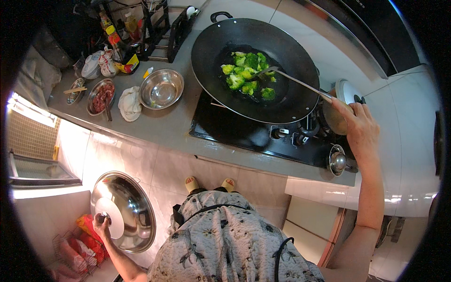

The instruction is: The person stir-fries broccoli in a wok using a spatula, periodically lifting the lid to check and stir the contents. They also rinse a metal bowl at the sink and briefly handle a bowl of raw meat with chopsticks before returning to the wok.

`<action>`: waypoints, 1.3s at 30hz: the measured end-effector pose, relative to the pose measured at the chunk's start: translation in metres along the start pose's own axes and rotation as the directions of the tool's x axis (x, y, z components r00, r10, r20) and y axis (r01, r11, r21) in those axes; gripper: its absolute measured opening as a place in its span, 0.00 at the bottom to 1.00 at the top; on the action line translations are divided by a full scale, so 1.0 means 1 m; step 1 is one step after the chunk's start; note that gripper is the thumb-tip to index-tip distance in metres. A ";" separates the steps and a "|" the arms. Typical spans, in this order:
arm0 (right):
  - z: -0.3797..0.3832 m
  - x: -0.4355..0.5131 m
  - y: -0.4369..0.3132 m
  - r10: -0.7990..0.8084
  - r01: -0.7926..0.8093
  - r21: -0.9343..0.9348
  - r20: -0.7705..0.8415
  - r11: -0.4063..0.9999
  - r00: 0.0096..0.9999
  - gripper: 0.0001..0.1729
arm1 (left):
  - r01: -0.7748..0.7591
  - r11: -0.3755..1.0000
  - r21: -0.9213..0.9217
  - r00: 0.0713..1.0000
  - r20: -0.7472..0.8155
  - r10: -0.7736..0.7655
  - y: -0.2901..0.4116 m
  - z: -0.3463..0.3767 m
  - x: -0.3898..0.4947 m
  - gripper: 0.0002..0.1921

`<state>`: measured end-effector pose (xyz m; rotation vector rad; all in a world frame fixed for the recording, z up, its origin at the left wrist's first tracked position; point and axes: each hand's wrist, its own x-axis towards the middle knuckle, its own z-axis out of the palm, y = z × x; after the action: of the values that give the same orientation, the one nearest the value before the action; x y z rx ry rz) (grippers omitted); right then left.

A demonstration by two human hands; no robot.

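My right hand (363,123) grips the handle of a metal wok spatula (303,84), whose blade rests among broccoli florets (243,74) in the middle of a large black wok (211,46). The wok sits on a black glass gas hob (229,123). At the lower left, away from the counter, my left hand (102,225) holds a large domed steel lid (135,208) by its dark knob.
Left on the grey counter (169,130) are a steel bowl (162,88), a white cloth (130,105), a bowl of raw meat (101,97) and a small dish (74,93) with chopsticks. A lidded pot (334,118) stands behind my right hand; a ladle (338,161) lies at the hob's right corner.
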<state>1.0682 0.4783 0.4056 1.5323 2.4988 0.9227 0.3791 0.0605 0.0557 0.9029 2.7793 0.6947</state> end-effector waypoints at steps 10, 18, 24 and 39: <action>-0.024 0.000 -0.002 -0.010 0.017 0.078 -0.089 0.997 0.996 0.34 | -0.004 1.000 -0.007 1.000 0.003 0.004 0.011 -0.003 -0.002 0.18; -0.015 -0.013 0.014 0.027 -0.027 0.010 -0.011 1.000 1.000 0.32 | 0.004 0.999 0.040 1.000 -0.005 -0.004 0.005 -0.004 -0.006 0.18; -0.046 -0.024 0.031 0.161 -0.163 0.012 0.123 0.987 0.979 0.29 | 0.014 1.000 0.014 1.000 0.005 -0.014 0.003 -0.005 -0.010 0.18; -0.043 -0.016 0.009 0.131 -0.143 0.124 0.095 0.982 0.987 0.32 | 0.023 1.000 0.006 1.000 0.006 -0.023 0.007 -0.012 -0.005 0.19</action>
<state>1.0675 0.4485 0.4419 1.7626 2.4632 0.7039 0.3833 0.0575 0.0696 0.8707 2.7830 0.6796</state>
